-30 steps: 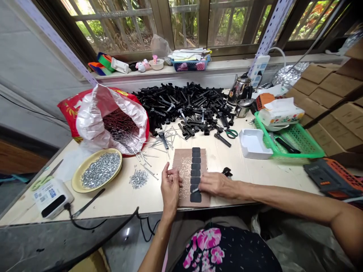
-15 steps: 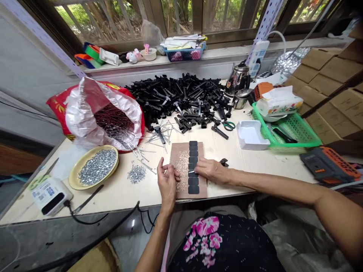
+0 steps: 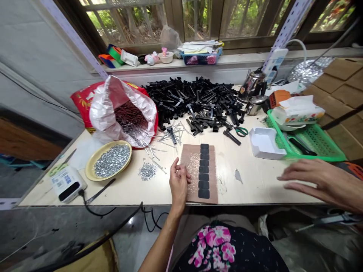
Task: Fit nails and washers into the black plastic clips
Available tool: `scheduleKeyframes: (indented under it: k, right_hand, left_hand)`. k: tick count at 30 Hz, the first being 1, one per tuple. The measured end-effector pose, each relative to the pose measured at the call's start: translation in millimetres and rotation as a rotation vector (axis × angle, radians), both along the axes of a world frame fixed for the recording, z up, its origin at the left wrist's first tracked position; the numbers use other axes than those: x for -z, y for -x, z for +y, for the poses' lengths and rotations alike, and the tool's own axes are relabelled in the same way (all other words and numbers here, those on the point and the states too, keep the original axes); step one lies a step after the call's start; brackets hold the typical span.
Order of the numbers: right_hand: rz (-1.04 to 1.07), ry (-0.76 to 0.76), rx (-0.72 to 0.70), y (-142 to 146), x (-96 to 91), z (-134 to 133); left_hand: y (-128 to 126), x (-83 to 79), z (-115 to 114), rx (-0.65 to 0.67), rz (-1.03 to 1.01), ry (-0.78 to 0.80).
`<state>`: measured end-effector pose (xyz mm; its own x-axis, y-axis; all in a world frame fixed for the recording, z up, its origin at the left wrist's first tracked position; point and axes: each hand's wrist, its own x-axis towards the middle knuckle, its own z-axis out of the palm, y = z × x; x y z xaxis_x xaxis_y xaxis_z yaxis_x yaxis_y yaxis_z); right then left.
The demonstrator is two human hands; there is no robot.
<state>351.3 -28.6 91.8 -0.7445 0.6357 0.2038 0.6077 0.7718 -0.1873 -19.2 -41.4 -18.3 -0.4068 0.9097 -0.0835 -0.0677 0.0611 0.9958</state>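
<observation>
1. Left hand (image 3: 179, 184): fingers loosely curled, resting at left edge of flat brown wooden board (image 3: 213, 170); cannot tell if anything is pinched.
2. Right hand (image 3: 314, 179): fingers stretched out, nothing visible in it, over right part of pale wooden table (image 3: 249, 196), well apart from board.
3. Board lies flat at table's near edge; column of black rounded-rectangle pieces (image 3: 203, 176) on its right half, pale specks left of them.
4. Below right hand: thin-tipped grey tool (image 3: 326, 221), blurred.
5. Between board and right hand: small flat grey scrap (image 3: 238, 176).
6. Left of left hand: loose heap of tiny silver metal pieces (image 3: 148, 171); beyond it, yellow oval bowl (image 3: 90, 170) of similar pieces.
7. Behind: red-and-white plastic bag (image 3: 98, 109), thin metal rods inside, more spilling out.
8. Back middle: large pile of black plastic T-shaped parts (image 3: 195, 100); green-handled scissors (image 3: 241, 131) at its right front.
9. Right: white open box (image 3: 265, 145) beside green plastic basket (image 3: 326, 151).
</observation>
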Motion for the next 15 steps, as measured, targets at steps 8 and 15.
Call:
scheduleKeyframes:
  k: [8, 15]
  right_hand:
    - [-0.097, -0.311, -0.38, 253, 43.7, 142]
    - [-0.296, -0.388, -0.797, 327, 98.4, 202]
  left_hand:
    - [79, -9.9, -19, -0.29, 0.689, -0.004]
    - [138, 7.3, -39, -0.122, 1.176, 0.081]
